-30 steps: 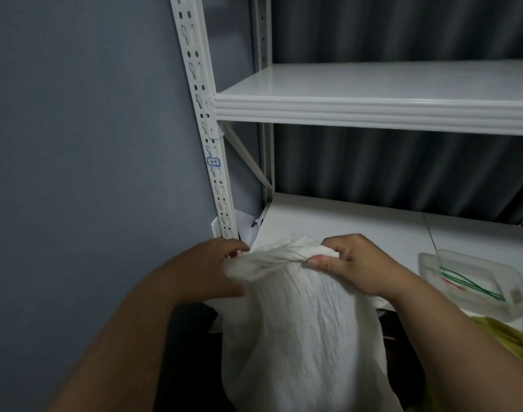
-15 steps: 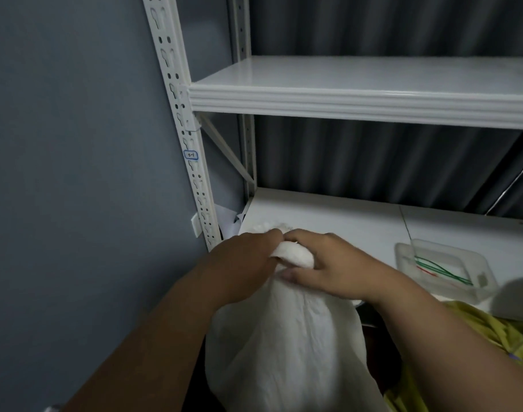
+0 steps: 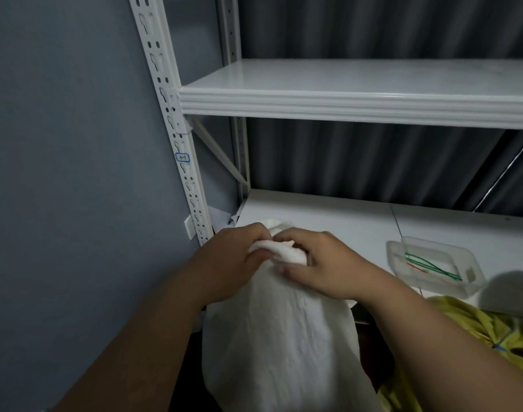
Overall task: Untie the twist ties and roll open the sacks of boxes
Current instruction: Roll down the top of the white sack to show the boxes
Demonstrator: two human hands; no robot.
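Observation:
A white fabric sack (image 3: 284,346) stands upright in front of the lower shelf, its top bunched into a thick roll. My left hand (image 3: 236,260) grips the left side of that roll with curled fingers. My right hand (image 3: 319,263) grips the right side, fingers curled over the fabric, thumb below. The two hands almost touch over the sack's mouth. No twist tie shows on this sack, and its contents are hidden. A yellow sack (image 3: 474,340) lies at the lower right, tied with a blue tie (image 3: 499,347).
A clear plastic tray (image 3: 438,269) on the lower shelf (image 3: 328,215) holds green and red twist ties. A white upper shelf (image 3: 355,93) hangs overhead. A perforated white upright (image 3: 177,144) stands left of the sack, beside a grey wall. Something white sits at the right edge.
My hands moved together along the sack's top, from spread apart to nearly touching, and the fabric is bunched tighter. The view shifted slightly.

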